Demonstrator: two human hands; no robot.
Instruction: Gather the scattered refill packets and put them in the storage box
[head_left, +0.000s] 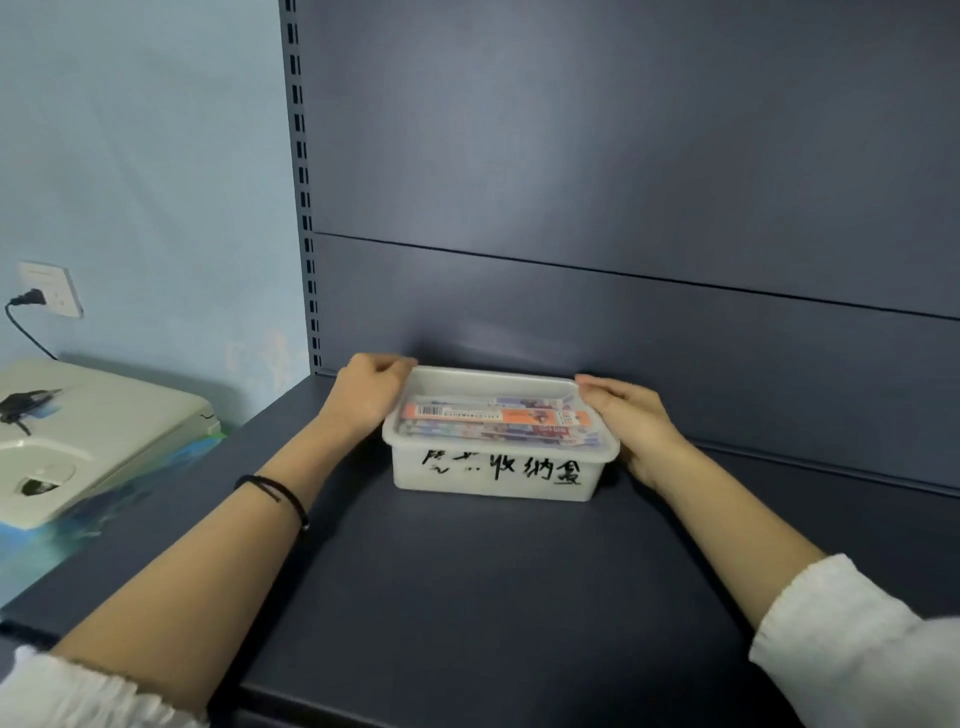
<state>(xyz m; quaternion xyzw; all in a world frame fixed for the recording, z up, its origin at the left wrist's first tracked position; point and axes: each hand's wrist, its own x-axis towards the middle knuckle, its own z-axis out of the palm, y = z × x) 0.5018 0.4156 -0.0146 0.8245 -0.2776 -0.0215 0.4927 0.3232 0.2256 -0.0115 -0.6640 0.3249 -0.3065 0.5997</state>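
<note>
A translucent white storage box with black handwriting on its front stands near the back of a dark blue shelf. Several refill packets lie flat inside it, an orange one on top. My left hand grips the box's left end at the rim. My right hand holds the right end, fingers over the rim. No loose packets show on the shelf.
The shelf's dark back panel rises right behind the box. A slotted upright marks the shelf's left side. Left of it sits a white appliance, with a wall socket and plugged cable above.
</note>
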